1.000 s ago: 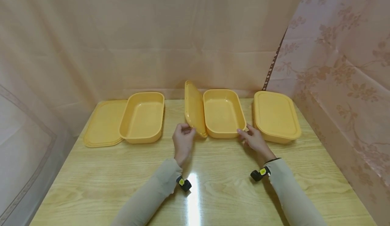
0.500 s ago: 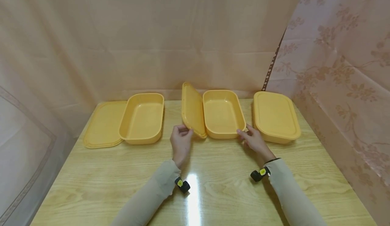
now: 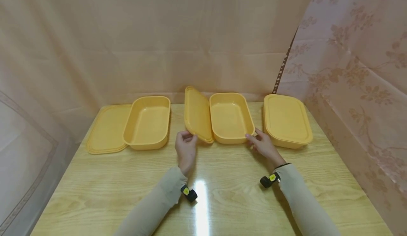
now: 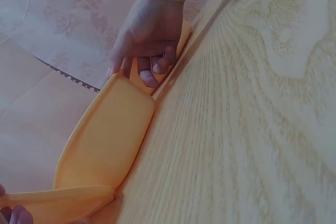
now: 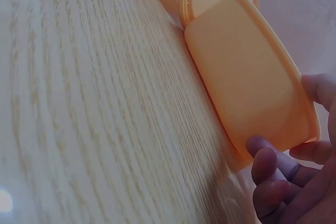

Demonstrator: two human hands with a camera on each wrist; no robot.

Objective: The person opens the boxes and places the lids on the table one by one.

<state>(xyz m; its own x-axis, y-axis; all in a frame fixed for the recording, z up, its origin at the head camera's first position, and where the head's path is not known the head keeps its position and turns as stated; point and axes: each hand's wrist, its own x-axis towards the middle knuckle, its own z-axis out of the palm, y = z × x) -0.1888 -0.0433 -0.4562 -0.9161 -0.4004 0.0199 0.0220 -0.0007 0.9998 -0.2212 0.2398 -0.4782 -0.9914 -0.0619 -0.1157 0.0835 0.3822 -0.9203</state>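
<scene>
My left hand (image 3: 186, 150) pinches the near left corner of a yellow plastic lid (image 3: 198, 114), which leans at a slant against the left side of an open yellow food container (image 3: 232, 119). The lid's lower right edge is down at the table by the container's base. My right hand (image 3: 264, 146) holds that container's near right corner, thumb on the rim and fingers against the outer wall, as the right wrist view also shows on the container wall (image 5: 247, 72). Only a few fingertips of the left hand show at the lower left corner of the left wrist view.
To the left, another open yellow container (image 3: 147, 123) partly covers a lid (image 3: 108, 130) lying flat. A third container (image 3: 287, 121) with its lid on stands at the right, close beside my right hand. A cloth curtain (image 3: 159, 34) hangs behind the wooden table (image 3: 229, 193).
The left hand has moved slightly left, tipping the lid farther over from the container. The right hand keeps its hold on the container's corner.
</scene>
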